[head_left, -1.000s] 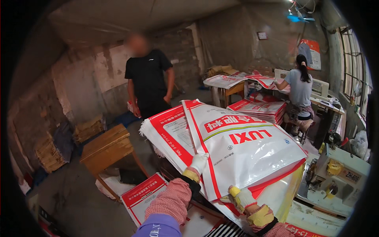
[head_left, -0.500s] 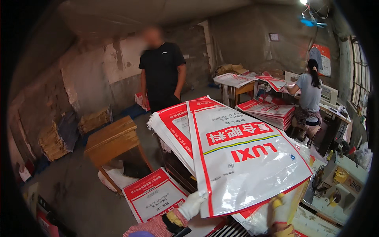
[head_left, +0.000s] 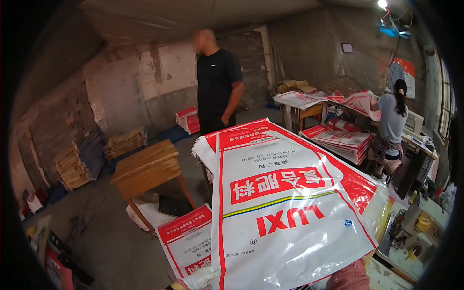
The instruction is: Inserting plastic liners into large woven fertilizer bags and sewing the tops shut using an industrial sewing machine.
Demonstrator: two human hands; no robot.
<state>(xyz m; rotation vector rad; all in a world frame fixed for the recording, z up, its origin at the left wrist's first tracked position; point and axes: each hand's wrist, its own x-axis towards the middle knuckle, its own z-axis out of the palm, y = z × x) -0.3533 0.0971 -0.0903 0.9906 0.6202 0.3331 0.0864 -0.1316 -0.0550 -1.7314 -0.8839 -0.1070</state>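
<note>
A large white sack with red borders and red print [head_left: 285,208] fills the lower middle of the view, lying flat over a pile of like sacks [head_left: 205,147]. My left hand [head_left: 195,280], in a pale glove, grips the sack's near left corner at the bottom edge. Only a pink checked sleeve [head_left: 349,276] of my right arm shows beside the sack's near right corner. The right hand itself is hidden.
A wooden table [head_left: 145,166] stands to the left, with another sack [head_left: 186,241] on the floor by it. A person in black [head_left: 217,82] stands behind the pile. Another person [head_left: 389,121] sits at right by stacked sacks [head_left: 338,140]. A sewing machine [head_left: 411,237] is near right.
The top sack has been drawn toward me and now lies flatter and larger in view. Both my hands have dropped to the lower edge, and the right glove is out of sight.
</note>
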